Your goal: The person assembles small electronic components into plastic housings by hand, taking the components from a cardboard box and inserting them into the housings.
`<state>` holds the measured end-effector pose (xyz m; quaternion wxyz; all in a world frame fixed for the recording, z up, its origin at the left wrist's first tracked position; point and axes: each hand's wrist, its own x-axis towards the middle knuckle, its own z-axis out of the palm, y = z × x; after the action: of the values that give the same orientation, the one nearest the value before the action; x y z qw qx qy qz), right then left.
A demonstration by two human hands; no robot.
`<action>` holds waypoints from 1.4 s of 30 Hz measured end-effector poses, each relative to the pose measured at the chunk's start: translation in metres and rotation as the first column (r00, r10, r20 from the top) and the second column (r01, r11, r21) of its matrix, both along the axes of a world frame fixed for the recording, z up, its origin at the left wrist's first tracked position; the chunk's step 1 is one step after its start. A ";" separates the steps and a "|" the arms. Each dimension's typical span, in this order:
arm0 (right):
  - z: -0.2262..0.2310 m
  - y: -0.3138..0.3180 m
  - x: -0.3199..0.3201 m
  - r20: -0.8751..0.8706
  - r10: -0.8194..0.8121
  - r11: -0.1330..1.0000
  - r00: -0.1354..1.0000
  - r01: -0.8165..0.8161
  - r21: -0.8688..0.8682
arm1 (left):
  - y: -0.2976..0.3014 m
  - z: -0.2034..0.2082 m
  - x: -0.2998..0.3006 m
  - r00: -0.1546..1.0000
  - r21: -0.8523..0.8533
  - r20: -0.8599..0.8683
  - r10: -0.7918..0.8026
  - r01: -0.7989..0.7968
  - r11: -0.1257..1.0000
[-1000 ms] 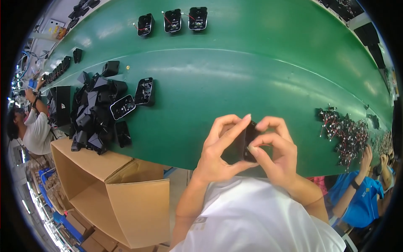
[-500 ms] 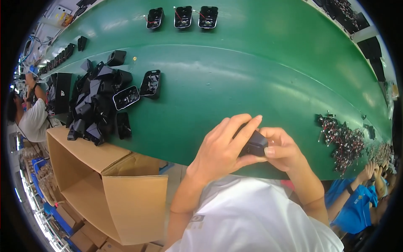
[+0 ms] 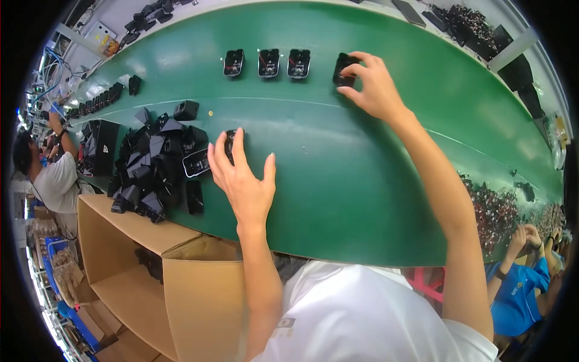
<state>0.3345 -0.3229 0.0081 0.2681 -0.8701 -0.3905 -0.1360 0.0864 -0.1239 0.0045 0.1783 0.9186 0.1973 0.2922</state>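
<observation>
At the far side of the green table, my right hand (image 3: 377, 90) grips a black plastic housing (image 3: 342, 71) between fingers and thumb. It stands to the right of a row of three open black housings, the nearest being a housing with a silvery rim (image 3: 299, 64). My left hand (image 3: 244, 190) has its fingers spread, thumb well apart, over another black housing (image 3: 230, 142), which the fingers partly hide. Just left of that hand, a housing with a pale rim (image 3: 196, 163) leans against a heap of black housings (image 3: 145, 163).
An open cardboard carton (image 3: 205, 301) stands at the near left with dark pieces inside. A pile of small wired parts (image 3: 494, 211) lies at the right. Co-workers sit at both sides, one in a blue shirt (image 3: 515, 295). More housings (image 3: 99, 99) line up at far left.
My hands have parted from the dark housing they held together near the front edge. The right has moved to the far side, the left towards the heap. Dark pieces now show in the carton.
</observation>
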 end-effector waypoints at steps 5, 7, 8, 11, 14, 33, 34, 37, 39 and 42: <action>-0.017 0.029 0.014 -0.103 -0.048 0.999 0.994 0.049 -0.001 | 0.001 -0.009 -0.003 0.993 -0.028 -0.010 -0.114 0.114 0.993; -0.014 0.024 0.015 -0.095 -0.046 0.998 0.994 0.043 -0.035 | -0.007 -0.007 0.001 0.976 -0.058 0.022 -0.216 0.217 0.975; -0.011 0.018 0.013 -0.094 -0.070 0.997 0.993 0.067 -0.034 | -0.013 -0.005 0.005 0.961 -0.080 0.049 -0.271 0.274 0.958; 0.005 -0.017 -0.012 0.035 -0.107 0.994 0.994 0.106 0.037 | -0.014 -0.012 0.007 0.899 -0.071 0.095 -0.428 0.435 0.898; 0.054 -0.083 -0.064 -0.019 -0.112 0.992 0.994 0.110 -0.056 | -0.023 0.005 -0.003 0.942 -0.223 0.060 -0.330 0.335 0.916; 0.043 -0.169 -0.169 -0.306 -0.300 0.953 0.903 0.269 -0.143 | -0.067 0.008 -0.015 0.807 -0.646 0.222 -0.548 0.542 0.537; 0.041 -0.164 -0.169 -0.262 -0.267 0.962 0.927 0.239 -0.135 | -0.072 0.007 -0.016 0.790 -0.671 0.246 -0.562 0.557 0.489; 0.030 -0.155 -0.169 -0.235 -0.229 0.968 0.945 0.197 -0.153 | -0.086 0.006 -0.015 0.765 -0.748 0.282 -0.579 0.553 0.367; 0.028 -0.150 -0.169 -0.202 -0.188 0.980 0.961 0.169 -0.107 | -0.093 0.005 -0.014 0.757 -0.752 0.249 -0.604 0.544 0.372; 0.025 -0.142 -0.170 -0.196 -0.178 0.984 0.964 0.178 -0.018 | -0.107 0.013 -0.012 0.806 -0.839 0.241 -0.541 0.453 0.301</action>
<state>0.1646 -0.4650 0.0327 0.2918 -0.9109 -0.2823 -0.0728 0.0744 -0.2305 0.0171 0.6886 0.7233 0.0307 0.0408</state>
